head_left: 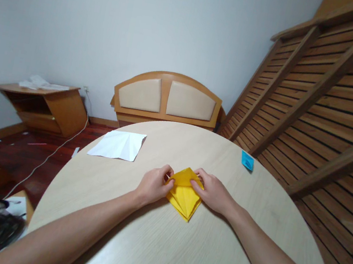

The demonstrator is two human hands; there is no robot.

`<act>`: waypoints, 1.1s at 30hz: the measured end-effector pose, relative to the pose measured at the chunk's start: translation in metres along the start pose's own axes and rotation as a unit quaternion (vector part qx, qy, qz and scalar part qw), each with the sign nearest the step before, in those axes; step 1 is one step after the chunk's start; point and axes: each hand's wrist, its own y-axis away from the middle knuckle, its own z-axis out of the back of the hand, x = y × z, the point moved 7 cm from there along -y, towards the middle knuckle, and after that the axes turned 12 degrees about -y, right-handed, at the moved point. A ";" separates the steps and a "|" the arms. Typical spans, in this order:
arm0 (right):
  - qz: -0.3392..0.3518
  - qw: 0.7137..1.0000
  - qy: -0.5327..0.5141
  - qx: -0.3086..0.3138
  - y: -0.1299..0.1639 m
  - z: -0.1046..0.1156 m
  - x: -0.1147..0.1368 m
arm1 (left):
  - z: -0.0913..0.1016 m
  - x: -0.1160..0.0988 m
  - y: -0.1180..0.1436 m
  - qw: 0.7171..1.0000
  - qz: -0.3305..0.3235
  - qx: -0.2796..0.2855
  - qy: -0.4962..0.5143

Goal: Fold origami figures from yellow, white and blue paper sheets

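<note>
A single view, from a camera worn on the person's head, looks forward and down across the round desk (149, 245). Both forearms run in from the bottom edge and meet near the centre, where the left hand (153, 185) and right hand (212, 192) sit close together, near enough for the fingers to show. The wide lens bends the desk's edge and reaches well beyond the hands to the headboard (168, 97) and the wall straight ahead. A slatted wooden frame (332, 100) leans to the right of the right hand, and the floor (27, 153) falls away left of the left hand.
</note>
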 end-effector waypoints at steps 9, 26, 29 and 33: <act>0.002 0.998 0.026 -0.056 0.000 0.000 0.007 | -0.006 0.008 -0.001 0.995 0.035 -0.008 0.088; 0.014 0.997 0.033 -0.064 0.000 -0.002 0.009 | 0.001 -0.001 0.002 0.998 0.003 -0.034 0.051; 0.013 0.997 0.022 -0.067 0.000 -0.002 0.011 | 0.000 -0.001 0.002 0.999 -0.006 -0.031 0.044; 0.015 0.997 0.015 -0.069 0.000 -0.003 0.013 | -0.001 -0.003 0.002 0.998 -0.014 -0.034 0.048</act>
